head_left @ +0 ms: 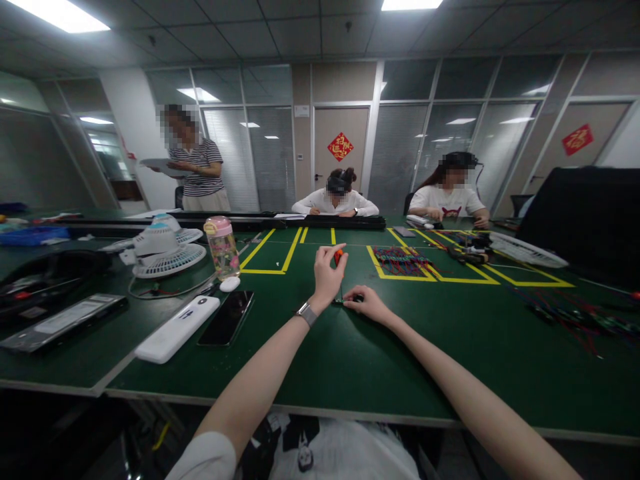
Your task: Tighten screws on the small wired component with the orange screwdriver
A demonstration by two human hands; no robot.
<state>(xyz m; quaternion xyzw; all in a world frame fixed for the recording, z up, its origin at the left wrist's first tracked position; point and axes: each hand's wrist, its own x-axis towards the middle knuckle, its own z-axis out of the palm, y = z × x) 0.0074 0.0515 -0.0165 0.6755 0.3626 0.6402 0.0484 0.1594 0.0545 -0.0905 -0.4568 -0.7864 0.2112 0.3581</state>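
Note:
My left hand (pixel 327 277) is raised over the middle of the table, its fingers closed around the orange-red handle of a screwdriver (pixel 339 255). The thin shaft points down at a small circuit board (pixel 339 301) on the green tabletop. From the right, my right hand (pixel 371 305) rests low on the table, fingertips pinched at the board's edge. A small dark part shows under those fingers, too small to name. Whether the screwdriver tip touches the board I cannot tell.
A dark phone (pixel 227 319), a white power bank (pixel 179 329) and a flowered bottle (pixel 223 248) stand left, near white fans (pixel 170 259). Bundled wired boards (pixel 403 261) lie inside yellow tape at right, more wires (pixel 585 317) beyond. Two people sit opposite; another stands at left.

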